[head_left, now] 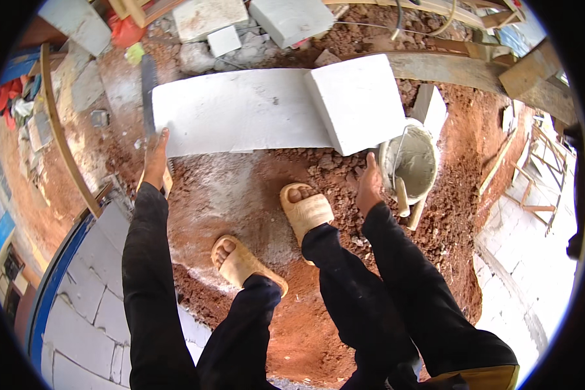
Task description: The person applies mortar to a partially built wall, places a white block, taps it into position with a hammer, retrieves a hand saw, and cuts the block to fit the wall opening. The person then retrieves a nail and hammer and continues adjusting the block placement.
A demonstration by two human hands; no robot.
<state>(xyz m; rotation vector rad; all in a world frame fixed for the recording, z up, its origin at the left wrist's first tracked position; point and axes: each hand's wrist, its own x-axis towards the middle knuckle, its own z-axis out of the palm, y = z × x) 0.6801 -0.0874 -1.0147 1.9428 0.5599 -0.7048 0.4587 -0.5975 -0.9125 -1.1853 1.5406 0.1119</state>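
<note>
A long white block (234,110) lies crosswise before me. A thicker white block (357,104) sits at its right end. My left hand (155,161) is beside the long block's left end, fingers pointing forward. A hand saw's dark blade (148,91) extends ahead of that hand, and pale wood shows at both sides of the wrist; I see no clear grip on it. My right hand (369,185) has its fingers extended near the thicker block's lower corner, beside a mortar-smeared bucket (415,162). Whether the fingertips touch the block is unclear. Handles stick out at the bucket's near side.
Both feet in tan slides (305,211) stand on reddish soil. A laid white block wall (78,318) is at lower left, with a wooden strip (62,136) beyond it. More pale blocks (292,19) lie ahead. A long plank (442,70) crosses the far right.
</note>
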